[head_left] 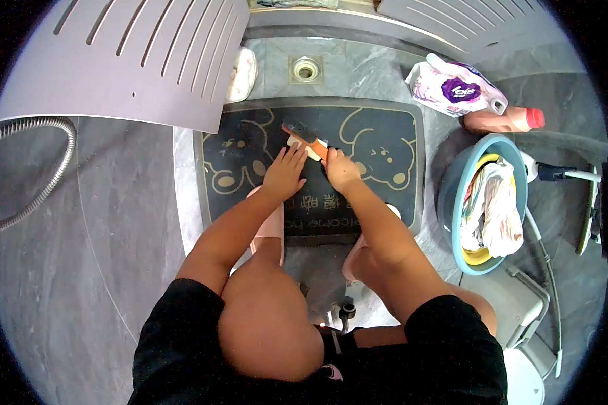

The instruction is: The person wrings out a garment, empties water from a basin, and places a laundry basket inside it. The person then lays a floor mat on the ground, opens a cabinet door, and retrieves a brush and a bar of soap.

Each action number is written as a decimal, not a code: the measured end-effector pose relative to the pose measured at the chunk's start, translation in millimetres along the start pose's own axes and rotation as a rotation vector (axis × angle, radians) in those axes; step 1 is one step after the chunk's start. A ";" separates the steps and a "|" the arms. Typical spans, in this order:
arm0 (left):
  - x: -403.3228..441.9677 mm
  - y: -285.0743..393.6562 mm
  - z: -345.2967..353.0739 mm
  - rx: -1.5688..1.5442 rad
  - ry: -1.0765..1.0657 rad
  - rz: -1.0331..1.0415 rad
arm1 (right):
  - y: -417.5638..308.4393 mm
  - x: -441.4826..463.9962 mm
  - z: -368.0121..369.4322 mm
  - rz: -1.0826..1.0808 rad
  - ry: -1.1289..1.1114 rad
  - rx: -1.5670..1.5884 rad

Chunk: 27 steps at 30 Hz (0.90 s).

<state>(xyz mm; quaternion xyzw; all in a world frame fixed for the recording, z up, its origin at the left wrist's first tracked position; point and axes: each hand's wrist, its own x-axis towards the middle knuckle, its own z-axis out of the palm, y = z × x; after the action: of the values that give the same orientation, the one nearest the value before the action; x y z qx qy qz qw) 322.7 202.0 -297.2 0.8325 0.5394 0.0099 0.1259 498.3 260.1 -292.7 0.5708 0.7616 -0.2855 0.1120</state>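
Note:
A dark mat (243, 202) with light bear outlines and lettering lies on the floor in front of me. My right hand (342, 170) is closed round the handle of an orange brush (312, 140), whose dark bristle end points to the upper left. Under the brush, near the mat's middle, is a small whitish piece (309, 152); what it is I cannot make out. My left hand (285, 174) rests with fingers stretched out, its fingertips touching the whitish piece just below the brush.
At the right stands a blue basin (447, 202) with cloths in a yellow inner basin. Behind it lie a purple-and-white bag (452, 88) and a pink bottle with red cap (503, 120). A floor drain (305, 69) is beyond the mat; a metal hose (61, 169) hangs left.

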 end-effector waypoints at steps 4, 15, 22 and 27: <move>1.7 1.5 2.4 -0.005 -0.050 -0.018 | 7.9 3.5 12.0 -0.002 0.016 0.177; -8.1 -12.6 -17.7 -0.049 0.129 -0.251 | 49.7 -13.5 2.2 0.251 0.355 0.024; -49.7 -74.3 2.8 -0.790 0.770 -0.993 | 35.7 -21.2 -12.1 0.367 0.302 -0.046; -59.8 -87.1 -110.2 -1.644 1.236 -0.698 | 31.3 -12.5 -26.4 0.374 0.507 0.064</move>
<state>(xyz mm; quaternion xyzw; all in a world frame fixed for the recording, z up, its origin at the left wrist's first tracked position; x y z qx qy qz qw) 203.0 203.7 -202.5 0.1453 0.5450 0.7492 0.3472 535.7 270.7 -274.7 0.7573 0.6377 -0.1320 -0.0490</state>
